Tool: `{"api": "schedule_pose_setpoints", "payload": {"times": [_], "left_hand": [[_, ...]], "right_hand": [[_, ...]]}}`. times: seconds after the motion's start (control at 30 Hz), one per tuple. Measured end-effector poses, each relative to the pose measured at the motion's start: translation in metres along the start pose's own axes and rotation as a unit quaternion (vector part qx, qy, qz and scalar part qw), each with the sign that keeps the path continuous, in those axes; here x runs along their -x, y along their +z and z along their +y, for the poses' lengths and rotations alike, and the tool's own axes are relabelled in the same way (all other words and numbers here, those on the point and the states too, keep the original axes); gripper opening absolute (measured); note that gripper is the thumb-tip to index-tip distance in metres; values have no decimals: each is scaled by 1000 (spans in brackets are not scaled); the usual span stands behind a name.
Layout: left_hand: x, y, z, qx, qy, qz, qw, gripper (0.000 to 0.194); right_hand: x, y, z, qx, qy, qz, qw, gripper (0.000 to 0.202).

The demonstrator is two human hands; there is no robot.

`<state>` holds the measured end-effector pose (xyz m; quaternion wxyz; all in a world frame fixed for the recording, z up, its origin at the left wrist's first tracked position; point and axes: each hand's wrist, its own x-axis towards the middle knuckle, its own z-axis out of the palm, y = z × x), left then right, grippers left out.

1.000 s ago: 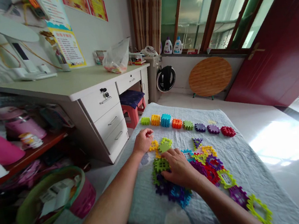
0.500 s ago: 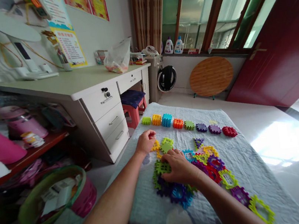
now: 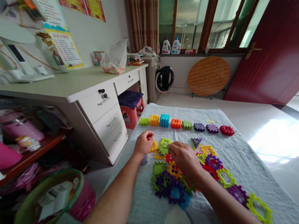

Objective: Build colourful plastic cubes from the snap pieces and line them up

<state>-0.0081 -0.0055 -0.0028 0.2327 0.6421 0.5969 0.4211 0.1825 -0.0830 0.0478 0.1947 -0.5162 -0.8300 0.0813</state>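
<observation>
My left hand [image 3: 143,143] is closed, fingertips pressed together beside a yellow notched building tile [image 3: 154,147] at the left of the pile; whatever lies in its fingers is hidden. My right hand [image 3: 184,157] reaches over the middle of the pile. Its thumb and fingers pinch the right edge of a light green notched tile [image 3: 164,147], which looks slightly tilted. Nearer me are an orange window tile [image 3: 174,170], a green tile [image 3: 159,167] and dark purple tiles [image 3: 164,190]. To the right lie a purple ring tile [image 3: 213,162] and yellow-green frames [image 3: 226,178].
A row of assembled cubes, from a lime one [image 3: 144,121] to a red one [image 3: 227,130], runs along the far side of the cloth-covered table [image 3: 209,211]. A desk [image 3: 50,90] stands at left, with a basket [image 3: 87,196] below. A red stool [image 3: 130,115] is behind.
My right hand has lifted off the near green tile and moved forward to the light green tile, uncovering the orange window tile. My left hand has stayed nearly in place.
</observation>
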Motion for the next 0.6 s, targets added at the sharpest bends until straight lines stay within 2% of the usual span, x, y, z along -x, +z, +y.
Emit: {"api": "schedule_pose_setpoints", "payload": {"times": [0.13, 0.23, 0.43, 0.6], "left_hand": [[0, 0, -1, 7, 1, -1, 1000, 16], [0, 1, -1, 8, 4, 0, 1000, 16], [0, 2, -2, 12, 10, -2, 1000, 15], [-1, 2, -5, 15, 7, -6, 1000, 15]], "right_hand": [[4, -1, 11, 51, 3, -35, 998, 16], [6, 0, 15, 33, 6, -53, 998, 31], [3, 9, 18, 33, 36, -43, 998, 39], [-2, 8, 20, 24, 42, -15, 999, 56]]}}
